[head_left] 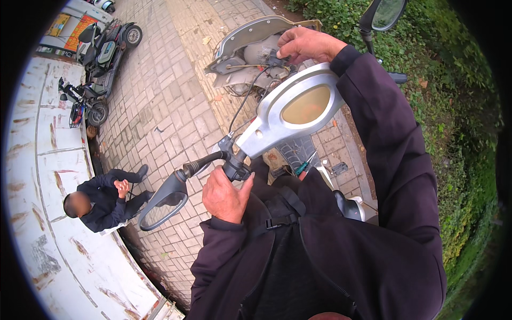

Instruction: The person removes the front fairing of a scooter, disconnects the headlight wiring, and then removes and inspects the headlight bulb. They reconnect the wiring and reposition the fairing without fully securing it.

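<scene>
A scooter stands in front of me with its silver handlebar cover (261, 140) and oval instrument panel (306, 105). My left hand (226, 196) is closed around the left handlebar, its fingers and thumb at the black switch housing (234, 166). Farther ahead, my right hand (310, 45) pinches a small black part (275, 58) among the exposed wires behind the grey front panel (256, 31). A black cable (246, 101) runs from the left brake lever area toward that wiring. What exactly the black part is cannot be made out.
Mirrors stick out at left (164, 205) and right (388, 13). A green-handled screwdriver (303, 167) lies below the instrument panel. At left, a person (106, 200) sits by a white wall (48, 176); parked scooters (104, 50) stand beyond. Bushes (453, 106) line the right side of the paving.
</scene>
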Demonstrator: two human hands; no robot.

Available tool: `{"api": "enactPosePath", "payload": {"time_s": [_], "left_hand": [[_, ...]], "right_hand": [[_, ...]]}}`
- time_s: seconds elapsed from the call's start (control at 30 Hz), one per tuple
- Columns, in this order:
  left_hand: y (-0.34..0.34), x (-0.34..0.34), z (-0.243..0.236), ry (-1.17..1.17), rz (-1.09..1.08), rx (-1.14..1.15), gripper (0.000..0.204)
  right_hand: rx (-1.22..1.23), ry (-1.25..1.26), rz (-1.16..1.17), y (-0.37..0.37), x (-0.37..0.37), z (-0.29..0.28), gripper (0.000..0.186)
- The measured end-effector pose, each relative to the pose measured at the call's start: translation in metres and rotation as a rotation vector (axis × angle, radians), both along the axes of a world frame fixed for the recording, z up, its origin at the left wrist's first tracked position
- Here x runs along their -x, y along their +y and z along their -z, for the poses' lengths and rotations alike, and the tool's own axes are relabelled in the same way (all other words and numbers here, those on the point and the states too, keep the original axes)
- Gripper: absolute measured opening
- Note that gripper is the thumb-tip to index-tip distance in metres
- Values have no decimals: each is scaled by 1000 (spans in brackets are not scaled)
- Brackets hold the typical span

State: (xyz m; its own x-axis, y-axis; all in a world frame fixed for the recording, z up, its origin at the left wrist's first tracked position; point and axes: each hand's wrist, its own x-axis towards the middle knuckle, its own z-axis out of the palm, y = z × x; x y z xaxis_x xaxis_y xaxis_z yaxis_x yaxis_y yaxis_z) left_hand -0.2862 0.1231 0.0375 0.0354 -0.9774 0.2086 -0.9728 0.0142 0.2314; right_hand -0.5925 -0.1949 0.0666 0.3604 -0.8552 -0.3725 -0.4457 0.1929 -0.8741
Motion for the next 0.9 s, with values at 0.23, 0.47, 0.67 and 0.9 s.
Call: {"api": "enactPosePath", "payload": {"time_s": [0.23,0.47,0.67,0.9], "left_hand": [[0,-1,-4,5,39,8,73],[29,-10,-146,128,546,-151,69],[-93,-66,-248,433,454,-429,34],[-274,0,-99,556,680,-713,51]], "right_hand": [[-5,0,-20,0,-2,-4,58],[178,-60,-126,5,3,-5,59],[328,-30,-295,6,1,-13,61],[391,102,-246,19,-4,-29,54]]}}
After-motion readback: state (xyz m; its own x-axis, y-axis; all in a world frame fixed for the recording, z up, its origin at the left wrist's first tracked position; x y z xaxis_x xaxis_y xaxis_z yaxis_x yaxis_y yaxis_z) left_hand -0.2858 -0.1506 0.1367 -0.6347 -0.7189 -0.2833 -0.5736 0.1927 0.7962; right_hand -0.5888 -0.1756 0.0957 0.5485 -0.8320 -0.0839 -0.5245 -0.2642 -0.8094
